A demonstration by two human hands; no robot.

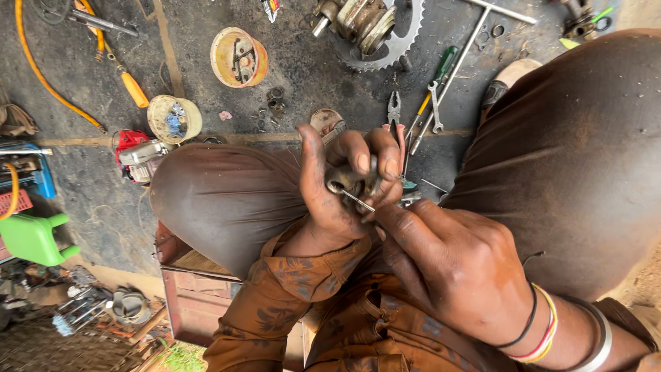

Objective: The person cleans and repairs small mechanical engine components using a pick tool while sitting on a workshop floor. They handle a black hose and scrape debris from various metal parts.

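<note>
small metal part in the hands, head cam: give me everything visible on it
The small metal part is a dull grey, grimy piece with a round opening at its left end. The left hand pinches it between thumb and fingers, held above the knees. A thin metal rod, held by the right hand, pokes up at the opening. Most of the part's body is hidden by fingers, so its full shape cannot be told.
</note>
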